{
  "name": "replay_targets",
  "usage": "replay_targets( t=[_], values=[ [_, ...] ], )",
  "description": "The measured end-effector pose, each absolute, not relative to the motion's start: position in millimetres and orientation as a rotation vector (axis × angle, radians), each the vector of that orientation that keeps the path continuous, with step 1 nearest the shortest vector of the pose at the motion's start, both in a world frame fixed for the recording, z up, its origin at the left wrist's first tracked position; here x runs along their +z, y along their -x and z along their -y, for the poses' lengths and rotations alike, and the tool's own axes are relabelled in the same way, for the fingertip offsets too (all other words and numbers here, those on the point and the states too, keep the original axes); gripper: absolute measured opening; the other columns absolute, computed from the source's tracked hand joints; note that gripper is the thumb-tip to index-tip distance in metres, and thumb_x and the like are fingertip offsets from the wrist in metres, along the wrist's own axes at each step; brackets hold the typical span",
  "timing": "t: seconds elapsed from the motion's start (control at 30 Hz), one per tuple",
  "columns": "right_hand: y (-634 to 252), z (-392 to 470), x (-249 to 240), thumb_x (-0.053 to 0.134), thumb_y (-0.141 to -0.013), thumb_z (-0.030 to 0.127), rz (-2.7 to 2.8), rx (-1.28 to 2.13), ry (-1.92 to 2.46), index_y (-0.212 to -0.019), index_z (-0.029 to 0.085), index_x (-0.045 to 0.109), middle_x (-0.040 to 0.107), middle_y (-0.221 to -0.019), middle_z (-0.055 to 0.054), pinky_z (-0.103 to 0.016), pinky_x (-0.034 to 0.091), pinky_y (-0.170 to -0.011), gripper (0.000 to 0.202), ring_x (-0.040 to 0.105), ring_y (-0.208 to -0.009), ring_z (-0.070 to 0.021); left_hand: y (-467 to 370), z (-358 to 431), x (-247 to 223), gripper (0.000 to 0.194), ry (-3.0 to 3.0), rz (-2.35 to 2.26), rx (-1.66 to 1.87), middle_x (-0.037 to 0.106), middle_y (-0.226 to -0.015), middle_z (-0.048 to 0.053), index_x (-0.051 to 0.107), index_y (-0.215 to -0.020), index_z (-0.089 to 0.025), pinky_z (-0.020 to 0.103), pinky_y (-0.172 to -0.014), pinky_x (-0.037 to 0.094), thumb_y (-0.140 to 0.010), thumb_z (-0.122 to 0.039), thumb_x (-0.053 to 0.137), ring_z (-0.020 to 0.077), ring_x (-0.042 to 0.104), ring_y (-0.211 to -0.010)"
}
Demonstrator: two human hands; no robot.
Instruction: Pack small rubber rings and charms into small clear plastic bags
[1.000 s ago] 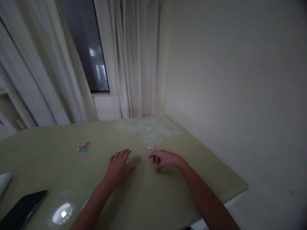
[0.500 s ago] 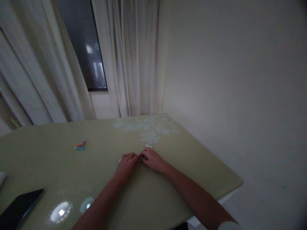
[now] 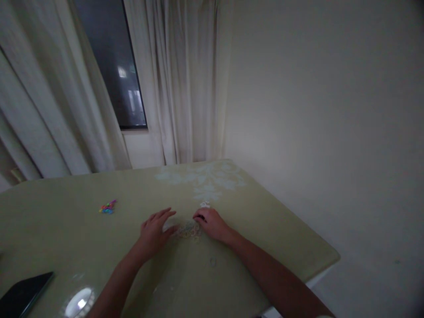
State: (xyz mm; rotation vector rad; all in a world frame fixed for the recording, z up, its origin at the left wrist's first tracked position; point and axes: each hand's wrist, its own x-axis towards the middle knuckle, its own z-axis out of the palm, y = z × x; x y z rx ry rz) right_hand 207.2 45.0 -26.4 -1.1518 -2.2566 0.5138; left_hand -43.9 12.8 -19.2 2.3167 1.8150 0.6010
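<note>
A loose pile of small pale rings [image 3: 188, 230], some cream and some greyish, lies on the table between my hands. My left hand [image 3: 154, 232] is at the pile's left side, fingers spread and thumb apart, its thumb tip close to the rings. Along the pile's upper right edge is my right hand [image 3: 212, 223], with its fingers curled together; whatever they hold, if anything, is hidden. One single ring [image 3: 213, 261] lies apart, nearer to me. Just beyond my right fingers sit small white pieces [image 3: 205, 204], too small to name.
A cluster of small bright-coloured pieces [image 3: 107, 206] rests on the left part of the table [image 3: 258, 212]. At the lower left is a flat black device [image 3: 26, 291], like a tablet. The wall [image 3: 314, 132] runs along the table's right side, and curtains [image 3: 192, 88] hang behind.
My left hand has moved left, away from my right hand, and its fingers have opened. The pile of rings and the single ring now show. My right hand has barely moved.
</note>
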Motion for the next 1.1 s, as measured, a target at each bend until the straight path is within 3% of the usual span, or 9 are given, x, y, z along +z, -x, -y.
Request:
replay_targets(
  t=[0.07,0.13,0.27,0.47,0.6,0.7,0.8,1.1],
  values=[
    [-208,-44,-24,0.061,-0.1,0.015,2.235,0.539,1.145,-0.103,0.015,0.076,0.073,-0.1,-0.007,-0.029,0.047,-0.089,0.015,0.066,-0.096,-0.0181,56,-12,-12,0.063,-2.264,-1.898,0.487,0.05,-0.159,0.013,0.057,-0.145,-0.025,0.057,-0.114,0.038,-0.086,-0.04,0.068,0.0363,0.047,-0.144],
    [-209,-41,-23,0.066,-0.099,0.022,2.227,0.543,1.145,-0.11,0.015,0.075,0.071,-0.107,-0.009,-0.03,0.048,-0.091,0.016,0.065,-0.099,-0.019,62,-10,-5,0.07,-2.23,-1.834,0.417,0.054,-0.155,0.015,0.055,-0.147,-0.02,0.052,-0.115,0.04,-0.082,-0.037,0.07,0.0345,0.051,-0.14],
    [-206,-36,-24,0.083,-0.085,0.042,2.307,0.55,1.066,-0.127,0.018,0.07,0.064,-0.123,-0.012,-0.035,0.047,-0.1,0.05,0.061,-0.112,-0.024,66,-6,2,0.07,-2.204,-1.658,0.421,0.062,-0.145,0.017,0.059,-0.141,-0.013,0.041,-0.116,0.041,-0.075,-0.035,0.071,0.0308,0.057,-0.134],
    [-206,-35,-25,0.08,-0.09,0.029,2.426,0.569,0.975,-0.11,0.017,0.077,0.067,-0.109,-0.009,-0.032,0.048,-0.093,0.024,0.062,-0.103,-0.0219,76,-2,7,0.075,-2.21,-1.597,0.366,0.065,-0.141,0.016,0.062,-0.139,-0.018,0.044,-0.112,0.045,-0.068,-0.035,0.075,0.0348,0.059,-0.131],
    [-208,-36,-23,0.08,-0.088,0.02,2.426,0.578,0.949,-0.104,0.017,0.078,0.068,-0.103,-0.007,-0.028,0.048,-0.087,0.017,0.063,-0.096,-0.0196,53,-1,0,0.054,-2.344,-1.552,0.524,0.067,-0.14,0.012,0.065,-0.134,-0.025,0.046,-0.111,0.043,-0.083,-0.041,0.07,0.032,0.061,-0.129],
    [-211,-36,-22,0.078,-0.087,0.013,2.427,0.61,0.929,-0.101,0.018,0.079,0.068,-0.099,-0.005,-0.026,0.047,-0.083,0.014,0.063,-0.089,-0.0173,25,-1,-11,0.029,-2.468,-1.595,0.582,0.074,-0.128,0.01,0.073,-0.12,-0.026,0.055,-0.117,0.032,-0.097,-0.03,0.055,0.0302,0.066,-0.122],
    [-214,-38,-20,0.076,-0.087,0.011,2.431,0.618,0.913,-0.099,0.018,0.079,0.069,-0.097,-0.005,-0.026,0.047,-0.081,0.015,0.063,-0.086,-0.017,8,1,-19,0.029,-2.576,-1.627,0.55,0.078,-0.115,0.009,0.076,-0.111,-0.027,0.061,-0.117,0.024,-0.097,-0.017,0.052,0.0302,0.068,-0.116],
    [-217,-41,-16,0.071,-0.095,0.022,2.289,0.752,0.876,-0.099,0.017,0.081,0.073,-0.091,-0.006,-0.027,0.046,-0.08,0.012,0.064,-0.085,-0.0177,7,3,-17,0.025,-2.549,-1.644,0.504,0.076,-0.102,0.006,0.074,-0.095,-0.024,0.055,-0.111,0.027,-0.096,-0.015,0.05,0.0265,0.069,-0.107]
  ],
)
